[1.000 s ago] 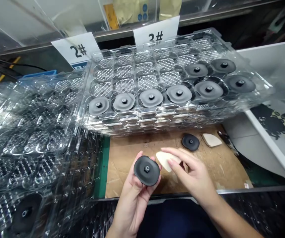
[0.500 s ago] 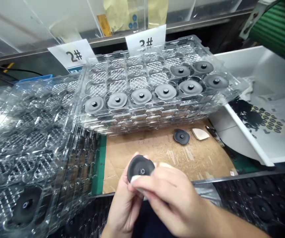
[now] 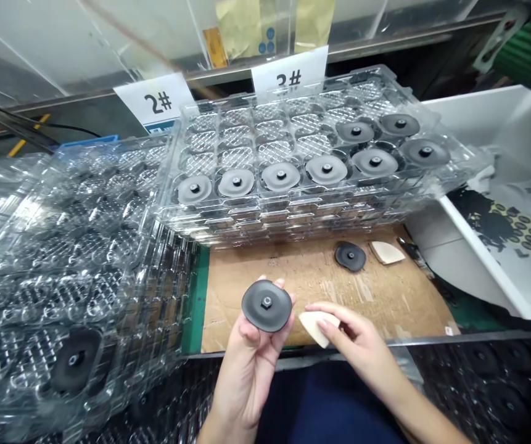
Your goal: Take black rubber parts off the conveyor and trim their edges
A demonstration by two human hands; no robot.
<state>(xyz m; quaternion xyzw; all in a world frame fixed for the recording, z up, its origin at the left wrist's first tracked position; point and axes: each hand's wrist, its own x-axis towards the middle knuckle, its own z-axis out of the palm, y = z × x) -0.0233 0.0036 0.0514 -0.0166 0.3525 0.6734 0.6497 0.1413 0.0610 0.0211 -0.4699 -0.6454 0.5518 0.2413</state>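
My left hand [image 3: 249,364] holds up a black rubber disc [image 3: 266,305] with a central metal nut, its fingertips behind the rim. My right hand [image 3: 358,336] pinches a flat cream triangular piece [image 3: 318,327], possibly tailor's chalk, a little to the right of the disc and apart from it. On the brown cardboard sheet [image 3: 302,290] lie another black disc [image 3: 350,256] and a second cream piece [image 3: 386,252]. Several grey-surfaced discs sit in pockets of the clear plastic tray [image 3: 265,132] above the cardboard.
Stacked clear trays [image 3: 84,259] fill the left side, with a black disc [image 3: 74,361] in one pocket. Labels 2# [image 3: 154,102] and 3# [image 3: 289,74] stand behind the trays. A white bin [image 3: 491,246] holding a black punched sheet stands at right.
My right hand has drawn back to the right, taking the cream piece off the disc's face. The disc now faces up, uncovered, in my left hand. The view has shifted slightly.
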